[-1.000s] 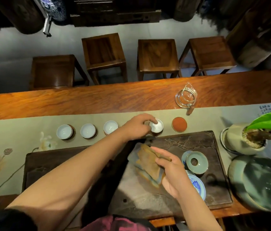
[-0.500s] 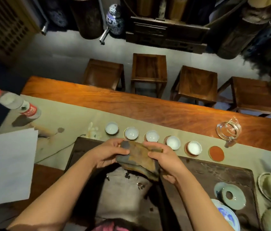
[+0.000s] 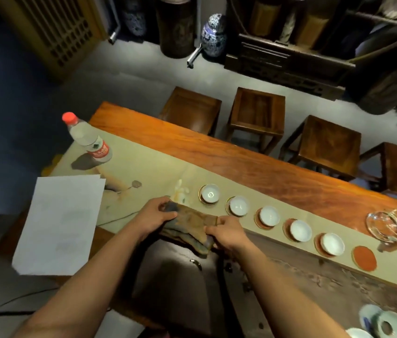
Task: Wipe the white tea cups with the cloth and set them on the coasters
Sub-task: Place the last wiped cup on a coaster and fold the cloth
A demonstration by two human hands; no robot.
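Brown cloth [image 3: 190, 224] pinched at both ends.
My left hand [image 3: 155, 217] and right hand [image 3: 224, 234] hold it; five cups [image 3: 269, 216] stretch toward four o'clock.

Both hands hold a folded brown cloth [image 3: 188, 223] over the near edge of the pale runner [image 3: 148, 172], the left hand [image 3: 154, 217] pinching its left end and the right hand [image 3: 225, 232] gripping its right end. Beyond them five white tea cups [image 3: 269, 215] sit in a slanting row, each on its own coaster, with one bare red coaster [image 3: 364, 258] at the row's right end. A plastic bottle [image 3: 87, 140] and a sheet of paper [image 3: 58, 223] lie on the left of the worktop [image 3: 241, 157], a glass pitcher [image 3: 387, 223] on the right.
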